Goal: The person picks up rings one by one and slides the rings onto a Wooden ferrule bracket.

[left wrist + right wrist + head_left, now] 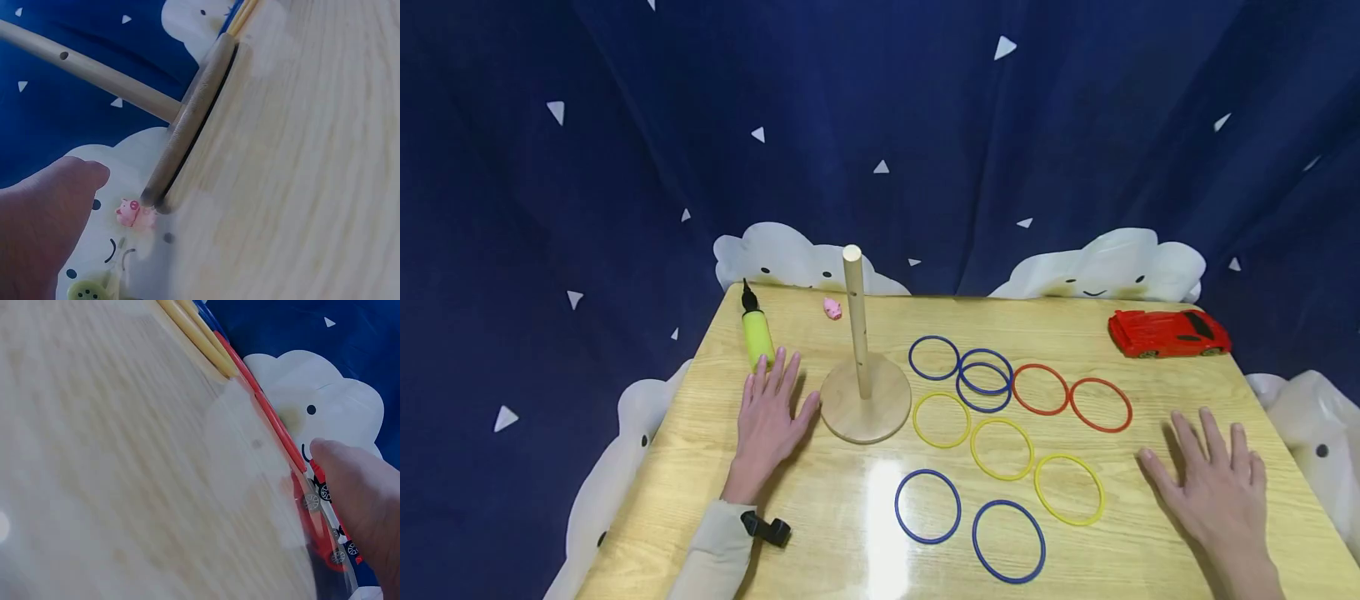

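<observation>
The light wooden table carries all items, in front of a dark blue curtain with white cloud shapes. Both hands lie flat on the tabletop, palms down. The right hand rests at the right front with fingers straight and spread, holding nothing; the nearest item is a yellow plastic ring just to its left. The left hand rests left of centre, fingers straight and slightly apart; its thumb side lies just beside the round base of the upright wooden peg stand, though contact cannot be confirmed from the head view.

The red toy car stands at the far right corner. Ten thin plastic rings lie flat to the right of the stand: five blue, three yellow, two red. Two of the blue rings overlap. The yellow-green hand pump with a black nozzle lies just beyond the left fingertips. The small pink pig figure sits near the far edge.
</observation>
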`<state>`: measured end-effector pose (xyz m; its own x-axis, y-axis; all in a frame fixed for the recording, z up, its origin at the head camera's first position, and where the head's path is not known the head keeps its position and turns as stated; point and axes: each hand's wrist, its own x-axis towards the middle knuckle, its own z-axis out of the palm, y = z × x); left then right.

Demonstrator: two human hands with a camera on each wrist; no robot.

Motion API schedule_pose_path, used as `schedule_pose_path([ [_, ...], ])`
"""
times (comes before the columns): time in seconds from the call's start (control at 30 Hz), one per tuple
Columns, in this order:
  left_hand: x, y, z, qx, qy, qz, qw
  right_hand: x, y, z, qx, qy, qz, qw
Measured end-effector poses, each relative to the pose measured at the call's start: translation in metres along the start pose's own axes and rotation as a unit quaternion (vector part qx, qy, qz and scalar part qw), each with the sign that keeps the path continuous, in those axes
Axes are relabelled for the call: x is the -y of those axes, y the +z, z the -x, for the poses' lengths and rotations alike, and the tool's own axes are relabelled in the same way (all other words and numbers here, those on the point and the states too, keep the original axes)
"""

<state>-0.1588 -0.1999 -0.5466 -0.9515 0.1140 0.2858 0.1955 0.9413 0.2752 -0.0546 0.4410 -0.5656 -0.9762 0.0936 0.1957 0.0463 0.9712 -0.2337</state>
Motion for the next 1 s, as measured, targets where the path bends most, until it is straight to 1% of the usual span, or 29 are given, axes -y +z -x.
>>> schedule_pose_path([
  [0.07, 0.0, 0.0, -0.001, 0.005, 0.002, 0.004, 1.0, 0.003, 0.0, 0.001, -0.001, -0.005, -0.002, 1.0],
  [0.17, -0.002, 0.002, -0.002, 0.012, 0.006, 0.014, 0.9998, 0.013, 0.001, 0.005, -0.014, -0.02, -0.019, 1.0],
  [0.27, -0.006, 0.007, -0.003, 0.025, 0.012, 0.024, 0.9993, 0.028, 0.003, 0.011, -0.033, -0.048, -0.057, 0.997],
  [0.33, -0.01, 0.01, -0.004, 0.037, 0.015, 0.031, 0.9987, 0.041, 0.006, 0.016, -0.039, -0.073, -0.087, 0.993],
  [0.43, -0.016, 0.015, -0.006, 0.055, 0.021, 0.046, 0.9972, 0.058, 0.013, 0.02, -0.028, -0.106, -0.131, 0.985],
  [0.53, -0.02, 0.018, -0.009, 0.073, 0.027, 0.066, 0.9948, 0.071, 0.019, 0.023, -0.01, -0.121, -0.157, 0.98],
  [0.67, -0.021, 0.024, -0.011, 0.086, 0.038, 0.095, 0.991, 0.079, 0.022, 0.027, -0.004, -0.125, -0.159, 0.979],
  [0.77, -0.019, 0.033, -0.01, 0.091, 0.054, 0.105, 0.9889, 0.079, 0.023, 0.035, -0.005, -0.12, -0.145, 0.982],
  [0.87, -0.017, 0.041, -0.009, 0.09, 0.066, 0.107, 0.988, 0.079, 0.024, 0.043, -0.007, -0.114, -0.13, 0.985],
  [0.9, -0.016, 0.042, -0.009, 0.091, 0.066, 0.105, 0.9881, 0.079, 0.024, 0.044, -0.009, -0.113, -0.126, 0.985],
  [1.0, -0.014, 0.043, -0.008, 0.086, 0.071, 0.107, 0.9879, 0.081, 0.024, 0.043, -0.021, -0.12, -0.135, 0.983],
])
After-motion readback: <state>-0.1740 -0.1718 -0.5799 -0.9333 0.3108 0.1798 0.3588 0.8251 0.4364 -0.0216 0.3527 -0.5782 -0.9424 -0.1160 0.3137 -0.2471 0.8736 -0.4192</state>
